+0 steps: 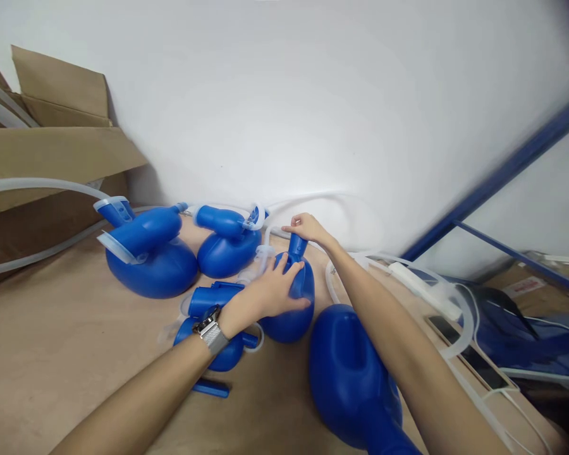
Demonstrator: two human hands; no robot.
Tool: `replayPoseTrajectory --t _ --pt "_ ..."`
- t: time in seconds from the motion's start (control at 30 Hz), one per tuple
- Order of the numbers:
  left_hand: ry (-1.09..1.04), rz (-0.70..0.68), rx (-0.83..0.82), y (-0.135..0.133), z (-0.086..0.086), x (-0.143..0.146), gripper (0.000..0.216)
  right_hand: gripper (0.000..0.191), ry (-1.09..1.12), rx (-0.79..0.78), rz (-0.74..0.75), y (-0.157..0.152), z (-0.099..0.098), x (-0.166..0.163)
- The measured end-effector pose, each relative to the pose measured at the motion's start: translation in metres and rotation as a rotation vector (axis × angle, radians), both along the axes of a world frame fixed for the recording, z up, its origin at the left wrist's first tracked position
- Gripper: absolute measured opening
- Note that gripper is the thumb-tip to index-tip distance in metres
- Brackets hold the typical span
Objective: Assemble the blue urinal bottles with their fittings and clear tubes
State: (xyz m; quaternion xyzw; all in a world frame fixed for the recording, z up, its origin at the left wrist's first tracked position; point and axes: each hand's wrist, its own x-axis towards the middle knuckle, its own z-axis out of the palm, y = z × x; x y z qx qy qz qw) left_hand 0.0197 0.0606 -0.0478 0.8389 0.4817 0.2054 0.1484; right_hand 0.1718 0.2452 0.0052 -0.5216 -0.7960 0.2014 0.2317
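My left hand [277,291], with a metal-band watch on its wrist, lies over the body of a blue plastic bottle [289,325] in the middle of the table. Its fingers and thumb spread across the upper side and hold the bottle. At the mouth of the bottle's upright neck [298,245], the fingers of my right hand [307,229] are pinched together. A clear tube [268,235] passes close to those fingertips; what lies between them is too small to make out. A translucent cap [264,251] sits just left of the bottle.
More blue bottles stand around: a large one [346,379] under my right forearm, others at left [152,272], back [230,253] and by my left wrist [208,303]. An open cardboard box [52,151] holds tubes. A phone [471,354] and blue metal frame [502,170] are at right.
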Motion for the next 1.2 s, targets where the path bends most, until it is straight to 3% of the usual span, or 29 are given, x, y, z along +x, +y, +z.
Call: replayPoseTrajectory --t 0.2,0.4,0.53,0.63,0.73,0.83,0.9,0.97,1.07,1.13,1.2 --pt "-0.02 -0.065 -0.032 -0.003 0.003 -0.003 0.092 0.043 0.108 -0.049 -0.124 0.009 -0.005 0.005" --pt "0.017 -0.091 -0.14 -0.01 0.013 -0.004 0.095 0.044 0.2 0.078 -0.23 0.003 0.033 0.021" --pt "0.016 -0.091 -0.173 -0.01 0.017 -0.004 0.095 0.034 0.179 0.087 -0.04 -0.047 0.073 0.0" --pt "-0.012 -0.085 -0.18 -0.008 0.016 -0.005 0.097 0.03 -0.044 0.192 0.336 -0.109 0.087 -0.02" --pt "-0.085 -0.113 -0.152 -0.008 0.013 -0.005 0.093 0.027 -0.227 0.353 0.496 -0.157 0.075 -0.039" --pt "-0.114 -0.154 -0.15 -0.01 0.011 -0.005 0.076 0.034 -0.364 0.499 0.502 -0.169 0.045 -0.058" --pt "-0.098 -0.139 -0.149 -0.012 0.01 -0.005 0.069 0.036 -0.412 0.467 0.543 -0.163 0.032 -0.067" --pt "-0.074 -0.099 -0.14 -0.013 0.01 -0.003 0.071 0.035 -0.411 0.357 0.619 -0.156 0.031 -0.067" --pt "-0.032 -0.061 -0.126 -0.013 0.012 -0.001 0.078 0.033 -0.306 0.232 0.604 -0.158 0.052 -0.039" --pt "-0.008 -0.056 -0.118 -0.014 0.013 0.001 0.085 0.038 -0.229 0.122 0.507 -0.164 0.069 0.003" --pt "0.007 -0.048 -0.116 -0.014 0.012 0.002 0.09 0.049 -0.232 -0.024 0.315 -0.173 0.075 0.061"
